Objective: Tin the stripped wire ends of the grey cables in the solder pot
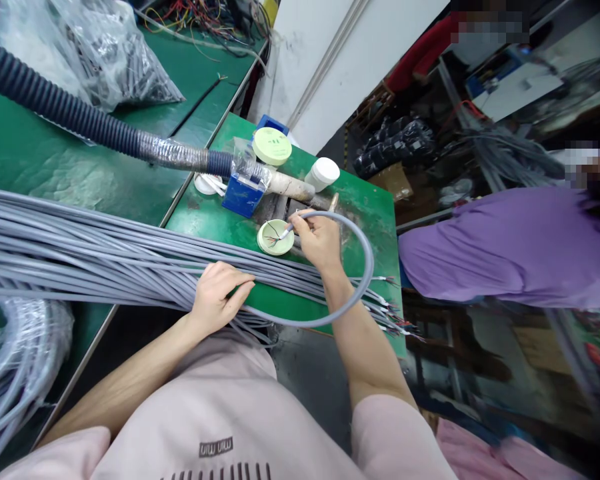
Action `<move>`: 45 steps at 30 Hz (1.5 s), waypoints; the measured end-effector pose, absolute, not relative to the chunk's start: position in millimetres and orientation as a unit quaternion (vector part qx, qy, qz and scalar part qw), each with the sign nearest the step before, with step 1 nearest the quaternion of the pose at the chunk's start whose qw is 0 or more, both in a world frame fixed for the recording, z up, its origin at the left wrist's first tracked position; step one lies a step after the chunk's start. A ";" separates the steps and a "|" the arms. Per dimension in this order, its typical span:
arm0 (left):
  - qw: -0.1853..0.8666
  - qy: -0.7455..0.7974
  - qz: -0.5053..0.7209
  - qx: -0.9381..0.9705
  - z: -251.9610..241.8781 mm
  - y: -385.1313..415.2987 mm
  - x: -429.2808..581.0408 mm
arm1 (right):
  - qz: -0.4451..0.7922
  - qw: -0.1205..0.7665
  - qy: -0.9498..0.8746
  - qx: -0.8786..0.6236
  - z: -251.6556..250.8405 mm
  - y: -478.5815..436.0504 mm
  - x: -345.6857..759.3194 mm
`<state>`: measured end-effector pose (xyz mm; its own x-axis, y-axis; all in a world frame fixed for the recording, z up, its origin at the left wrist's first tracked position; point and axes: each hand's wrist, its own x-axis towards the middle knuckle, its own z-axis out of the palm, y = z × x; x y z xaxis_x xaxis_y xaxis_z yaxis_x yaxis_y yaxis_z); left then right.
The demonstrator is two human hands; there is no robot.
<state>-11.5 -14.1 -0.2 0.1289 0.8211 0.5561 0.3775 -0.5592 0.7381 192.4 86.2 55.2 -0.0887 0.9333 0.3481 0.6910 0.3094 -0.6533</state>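
My right hand (319, 241) pinches a grey cable (370, 260) close to its stripped end. Thin coloured wires fan out from that end over a small pale green round tub (276, 238), and their tips reach into it. The cable curves in a wide loop around my right wrist and back to my left hand (221, 297). That hand is closed low over the bundle of grey cables (145, 260), its fingers together with the thumb beside the looped cable; its grip is partly hidden. More stripped cable ends (393, 317) lie at the table's right edge.
A black corrugated hose (80, 117) crosses to a blue box (243, 195). Beyond stand a green-lidded round container (272, 146) and a white jar (323, 174). Wrapped cable coils (30, 353) sit at left; a plastic bag (110, 60) lies behind. A person in purple (505, 247) is at right.
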 end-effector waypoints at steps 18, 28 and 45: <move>0.227 0.411 0.525 0.710 -2.7 -14.4 -12.3 | 0.076 0.456 -0.647 -0.607 66.4 101.3 256.3; 0.231 0.420 0.513 0.712 -4.0 -14.1 -12.5 | 0.074 0.429 -0.641 -0.632 49.4 133.4 274.6; 0.229 0.429 0.502 0.715 -2.3 -13.0 -11.8 | 0.045 0.366 -0.646 -0.668 38.7 151.8 275.9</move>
